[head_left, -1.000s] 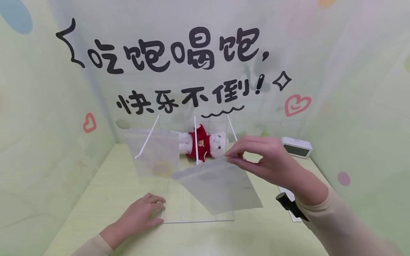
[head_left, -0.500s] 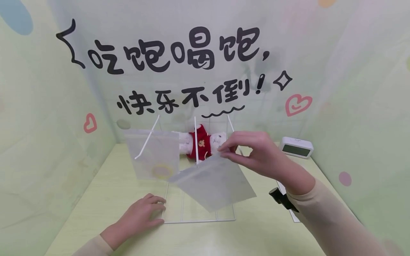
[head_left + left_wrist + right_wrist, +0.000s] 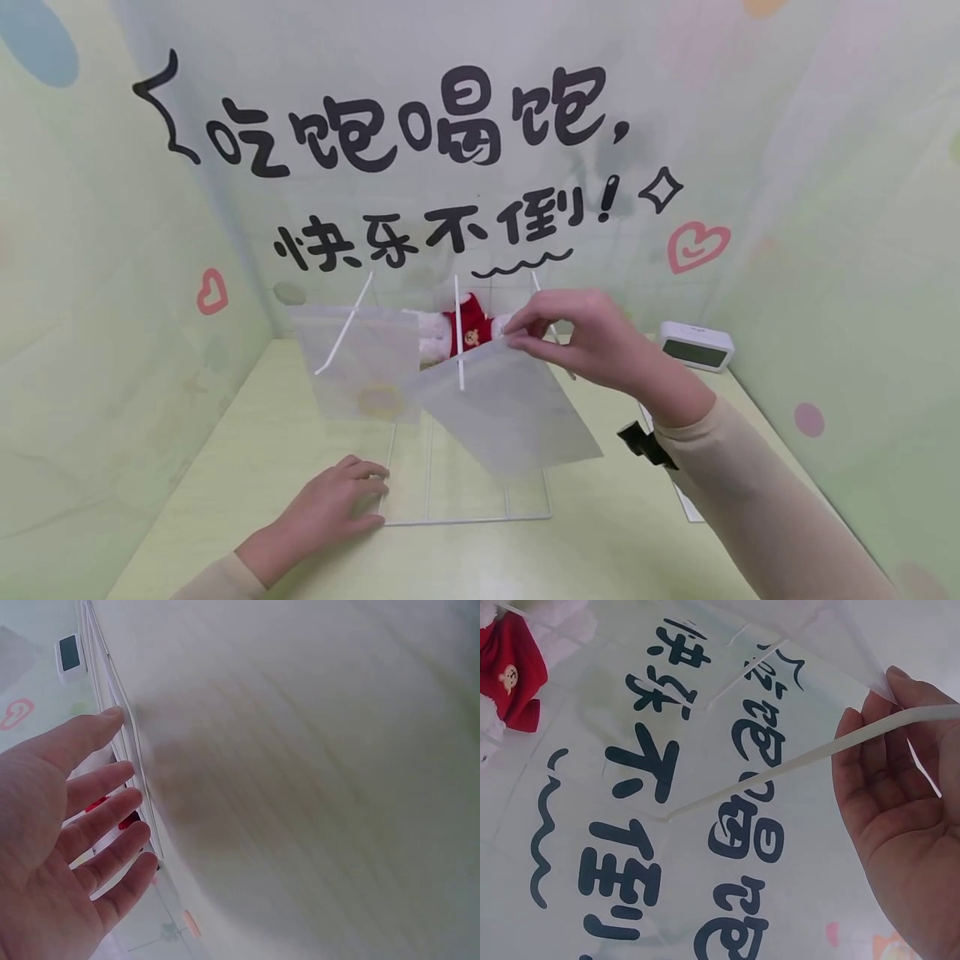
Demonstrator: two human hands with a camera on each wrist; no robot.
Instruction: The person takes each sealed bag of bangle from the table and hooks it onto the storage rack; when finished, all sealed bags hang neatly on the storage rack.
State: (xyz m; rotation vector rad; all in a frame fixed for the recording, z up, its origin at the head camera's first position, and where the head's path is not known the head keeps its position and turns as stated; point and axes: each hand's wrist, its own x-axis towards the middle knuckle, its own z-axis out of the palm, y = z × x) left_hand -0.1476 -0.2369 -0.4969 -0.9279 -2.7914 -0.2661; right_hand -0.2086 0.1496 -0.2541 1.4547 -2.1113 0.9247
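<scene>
A person's right hand (image 3: 585,342) pinches a translucent bag (image 3: 513,408) by its top corner at a wire rack's (image 3: 480,522) middle hook (image 3: 459,329).

Thumb and fingertips are closed on that corner alone, seemingly so the bag's upper edge stays free, sloping leftward below the hand; whether the hook passes through cannot be told. The left hand (image 3: 330,502), fingers relaxed and gripping nothing, touches the rack's near side, probably to steady it. Above and beyond that hand, a second bag (image 3: 378,358) hangs at the left hook (image 3: 344,323), which apparently bears it. Past the right hand lies a plush toy (image 3: 476,317).
</scene>
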